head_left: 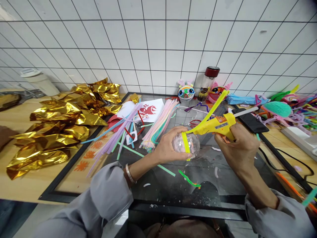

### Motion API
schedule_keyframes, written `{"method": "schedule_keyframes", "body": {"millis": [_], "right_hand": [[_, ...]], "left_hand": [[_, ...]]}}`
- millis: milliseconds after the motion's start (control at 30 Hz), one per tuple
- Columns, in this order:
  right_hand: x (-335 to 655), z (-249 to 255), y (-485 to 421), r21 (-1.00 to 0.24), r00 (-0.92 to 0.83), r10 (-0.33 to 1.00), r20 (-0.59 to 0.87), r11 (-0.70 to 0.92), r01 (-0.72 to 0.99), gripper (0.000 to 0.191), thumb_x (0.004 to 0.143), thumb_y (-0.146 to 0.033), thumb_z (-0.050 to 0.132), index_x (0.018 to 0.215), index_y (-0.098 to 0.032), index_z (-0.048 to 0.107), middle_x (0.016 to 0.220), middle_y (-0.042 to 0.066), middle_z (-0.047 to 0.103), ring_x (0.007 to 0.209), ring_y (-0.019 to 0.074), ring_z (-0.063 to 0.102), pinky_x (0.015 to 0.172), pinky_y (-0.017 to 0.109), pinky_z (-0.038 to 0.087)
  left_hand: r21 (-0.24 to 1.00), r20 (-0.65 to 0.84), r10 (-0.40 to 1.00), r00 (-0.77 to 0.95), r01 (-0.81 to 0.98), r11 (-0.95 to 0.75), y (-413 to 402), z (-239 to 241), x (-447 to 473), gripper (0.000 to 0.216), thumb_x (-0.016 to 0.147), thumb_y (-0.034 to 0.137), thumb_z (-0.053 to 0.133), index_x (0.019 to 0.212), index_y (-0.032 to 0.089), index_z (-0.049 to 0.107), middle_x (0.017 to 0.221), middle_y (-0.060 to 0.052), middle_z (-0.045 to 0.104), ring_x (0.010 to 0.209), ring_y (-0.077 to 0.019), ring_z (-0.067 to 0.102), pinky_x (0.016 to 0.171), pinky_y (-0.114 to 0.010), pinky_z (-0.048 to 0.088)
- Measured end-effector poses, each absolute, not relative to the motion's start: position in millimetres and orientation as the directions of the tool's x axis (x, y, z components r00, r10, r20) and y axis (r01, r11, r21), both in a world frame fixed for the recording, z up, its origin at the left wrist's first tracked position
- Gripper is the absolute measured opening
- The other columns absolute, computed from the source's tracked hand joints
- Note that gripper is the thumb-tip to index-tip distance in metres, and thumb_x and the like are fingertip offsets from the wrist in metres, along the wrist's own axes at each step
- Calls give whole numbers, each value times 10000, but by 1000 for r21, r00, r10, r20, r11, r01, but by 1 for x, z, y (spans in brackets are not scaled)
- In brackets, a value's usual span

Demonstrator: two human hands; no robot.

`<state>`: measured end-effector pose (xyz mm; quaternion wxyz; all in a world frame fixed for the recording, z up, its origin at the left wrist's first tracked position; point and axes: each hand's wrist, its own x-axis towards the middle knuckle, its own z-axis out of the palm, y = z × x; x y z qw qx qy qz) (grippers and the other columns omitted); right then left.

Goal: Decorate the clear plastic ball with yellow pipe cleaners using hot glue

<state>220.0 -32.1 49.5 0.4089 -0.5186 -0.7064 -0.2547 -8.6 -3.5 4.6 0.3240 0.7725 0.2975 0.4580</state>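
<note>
My left hand [166, 147] is closed around a clear plastic ball [195, 146], held above the dark tabletop. A yellow fuzzy strip [185, 142] runs around the ball, and its long free end [215, 107] sticks up to the right. My right hand [239, 148] grips a yellow glue gun [218, 126], with a white glue stick [246, 111] poking from its back. The gun's tip points left at the top of the ball, close to the strip; whether it touches cannot be made out. Below lies a green twisted pipe cleaner [189, 179].
Pastel pipe cleaners [160, 124] lie in bundles behind my left hand. Crumpled gold foil [66, 115] covers the left side. Decorated balls [186, 91] and a lidded bottle [208, 82] stand by the tiled wall. A phone [251, 120] and a black cord [284, 162] lie at right.
</note>
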Motion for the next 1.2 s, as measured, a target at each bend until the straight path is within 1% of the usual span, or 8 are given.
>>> {"method": "schedule_keyframes", "body": {"millis": [233, 467, 733, 867, 1100, 1200], "right_hand": [[222, 50, -33, -113, -92, 550, 830, 328, 938, 317, 722, -183, 592, 612, -244, 301, 570, -56, 345, 486, 106, 333, 492, 285, 238], [223, 52, -34, -139, -86, 560, 824, 348, 927, 310, 693, -176, 594, 598, -240, 305, 555, -66, 321, 466, 95, 309, 480, 275, 235], [221, 52, -33, -164, -56, 595, 802, 310, 937, 341, 734, -207, 596, 607, -250, 283, 552, -55, 329, 482, 112, 308, 495, 293, 225], [222, 50, -33, -163, -61, 599, 798, 312, 936, 327, 728, -212, 595, 607, -250, 293, 549, -53, 333, 475, 113, 312, 489, 294, 227], [224, 50, -34, -128, -117, 573, 811, 369, 921, 304, 710, -191, 591, 602, -241, 312, 554, -60, 331, 470, 98, 304, 487, 284, 231], [225, 49, -33, -142, -101, 581, 807, 358, 923, 319, 713, -200, 602, 600, -241, 306, 553, -62, 325, 475, 98, 309, 488, 282, 233]], "left_hand": [[792, 490, 778, 394, 171, -586, -3, 4, -9, 730, 565, 340, 856, 1210, 164, 565, 1290, -149, 624, 1209, -312, 605, 1071, -469, 465], [800, 477, 787, 391, 178, -573, -3, 5, -9, 728, 571, 342, 855, 1214, 161, 565, 1299, -142, 624, 1213, -295, 604, 1079, -434, 459], [799, 488, 778, 396, 156, -581, -3, 3, -8, 726, 563, 338, 855, 1207, 167, 565, 1285, -140, 625, 1209, -303, 600, 1069, -449, 460], [798, 489, 780, 390, 160, -581, -4, 4, -8, 729, 560, 340, 854, 1208, 170, 567, 1287, -131, 625, 1208, -300, 601, 1070, -441, 462], [806, 478, 785, 393, 157, -570, -4, 5, -8, 729, 561, 333, 859, 1210, 173, 569, 1300, -135, 619, 1222, -301, 593, 1082, -440, 452], [797, 492, 776, 394, 154, -584, -4, 4, -8, 723, 567, 323, 854, 1209, 157, 565, 1287, -144, 623, 1213, -297, 598, 1076, -439, 457]]}}
